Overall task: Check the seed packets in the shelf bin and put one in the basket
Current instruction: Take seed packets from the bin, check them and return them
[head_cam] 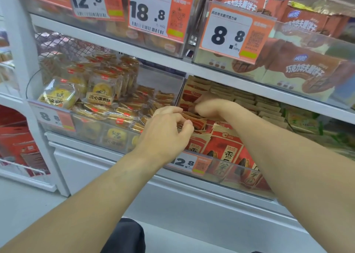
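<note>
Shop shelf carries a clear bin of red seed packets; both hands, left and right, pinch packets at 12 o'clock.

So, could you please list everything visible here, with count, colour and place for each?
red and tan paper seed packets: many, in the clear bin under both hands
yellow egg-yolk pastries in clear wrappers: many, bin to the left of the seeds
tan flat packets: several rows, behind the seed packets
brown and cream wafer packs: several, upper shelf on the right
orange and white price tags: five in view, on the bin fronts
green packs: a few, far right, blurred
red boxes: a few, low on the left rack
left hand: fingers curled, its grip on a seed packet's top edge
right hand: reaching deeper among the packets, fingers hidden
</note>
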`<state>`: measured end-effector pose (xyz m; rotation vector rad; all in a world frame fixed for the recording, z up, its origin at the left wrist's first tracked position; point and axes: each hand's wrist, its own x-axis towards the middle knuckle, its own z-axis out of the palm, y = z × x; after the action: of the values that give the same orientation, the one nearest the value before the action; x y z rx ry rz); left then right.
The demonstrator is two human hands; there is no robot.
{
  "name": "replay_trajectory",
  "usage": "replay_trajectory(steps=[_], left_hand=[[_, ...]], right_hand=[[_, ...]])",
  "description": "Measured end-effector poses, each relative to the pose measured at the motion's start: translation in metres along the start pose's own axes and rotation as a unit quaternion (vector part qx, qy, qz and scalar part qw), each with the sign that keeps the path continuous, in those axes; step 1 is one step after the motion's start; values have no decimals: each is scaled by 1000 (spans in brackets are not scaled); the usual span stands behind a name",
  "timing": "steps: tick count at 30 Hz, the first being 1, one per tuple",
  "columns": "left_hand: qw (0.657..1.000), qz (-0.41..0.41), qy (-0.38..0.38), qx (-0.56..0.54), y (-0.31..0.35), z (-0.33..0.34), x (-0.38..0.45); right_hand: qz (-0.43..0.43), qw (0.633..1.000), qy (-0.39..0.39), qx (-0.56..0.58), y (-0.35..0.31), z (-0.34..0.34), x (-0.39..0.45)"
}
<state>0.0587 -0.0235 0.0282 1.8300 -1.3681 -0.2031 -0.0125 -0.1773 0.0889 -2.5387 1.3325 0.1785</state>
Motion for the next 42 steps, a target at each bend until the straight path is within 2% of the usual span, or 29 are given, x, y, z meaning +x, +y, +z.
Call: replay_trajectory(steps=[3, 4, 7, 9, 11, 13, 19, 23, 26, 30, 33, 35, 37, 40, 42], left_hand=[[1000, 2, 1, 5, 1, 0, 0], [1000, 2, 1, 4, 0, 0, -1], [1000, 1, -1, -2, 1, -1, -1], [1000, -1, -1, -3, 1, 0, -1], [1000, -3, 0, -3, 1, 0, -1], [1000, -3, 1, -4, 1, 1, -1], [1000, 7, 1, 0, 0, 2, -1], [1000, 9, 12, -2, -1, 3, -1], [998, 10, 60, -12, 0, 0, -2], [990, 7, 135, -41, 5, -3, -1], [986, -12, 148, -82, 6, 0, -2], [985, 4, 137, -103, 8, 1, -3], [983, 62, 131, -111, 12, 0, -4], [968, 160, 149, -124, 21, -3, -5], [958, 185, 158, -152, 30, -3, -10]], right_hand=[[-4, 994, -47, 102, 8, -5, -4], [2, 990, -23, 141, 11, -5, -3], [33, 971, 112, 211, 22, 1, 5], [44, 955, 155, 251, 25, 4, 5], [41, 956, 136, 257, 26, 3, 5], [35, 971, 74, 226, 23, 2, 3], [13, 985, 61, 163, 26, -3, 4], [-38, 993, 32, 105, 29, -2, -17], [-85, 984, 4, 156, 37, -5, -45], [-154, 954, 7, 257, 43, -8, -80], [-200, 947, 68, 243, 51, -2, -103], [-224, 926, 160, 258, 52, 5, -118], [-261, 881, 229, 322, 51, 9, -135], [-304, 811, 273, 419, 46, 6, -159], [-313, 774, 283, 471, 46, 1, -169]])
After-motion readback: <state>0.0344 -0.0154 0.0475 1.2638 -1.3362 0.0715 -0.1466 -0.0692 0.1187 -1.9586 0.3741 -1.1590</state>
